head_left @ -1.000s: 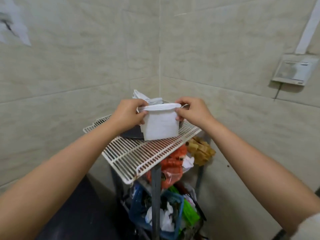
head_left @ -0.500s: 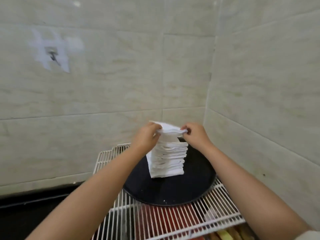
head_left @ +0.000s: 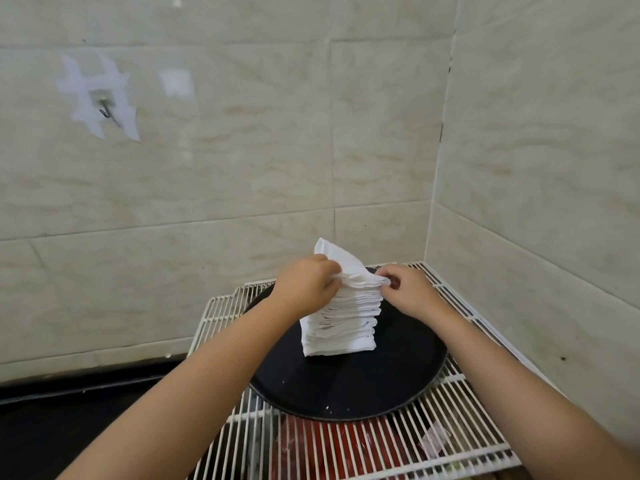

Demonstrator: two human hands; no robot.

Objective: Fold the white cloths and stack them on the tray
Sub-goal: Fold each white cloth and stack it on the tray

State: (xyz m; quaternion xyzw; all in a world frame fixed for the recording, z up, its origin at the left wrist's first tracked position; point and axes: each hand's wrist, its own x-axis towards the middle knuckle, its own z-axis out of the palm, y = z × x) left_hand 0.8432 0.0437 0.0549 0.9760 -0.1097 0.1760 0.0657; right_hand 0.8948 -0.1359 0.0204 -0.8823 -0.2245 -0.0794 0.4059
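Just right of the frame's centre, a tall stack of folded white cloths (head_left: 341,320) stands on a round black tray (head_left: 349,386). The tray rests on a white wire shelf (head_left: 460,431) pushed into the corner of two tiled walls (head_left: 242,168).

The top cloth (head_left: 346,268) lies on the stack between the two hands, and its far left corner sticks up above the left knuckles. The left hand (head_left: 304,285) sits at the upper left of the stack, its fingers curled round the left edge of the top cloth. The right hand (head_left: 405,289) is at the stack's upper right, pinching the right edge of that same cloth between thumb and fingertips. Both hands touch the cloth at the level of the stack's top, and both forearms reach in from the lower corners of the frame.

In the upper left of the frame a metal hook (head_left: 105,110) is taped to the wall. Red packaging (head_left: 332,448) shows through the shelf wires at the bottom.
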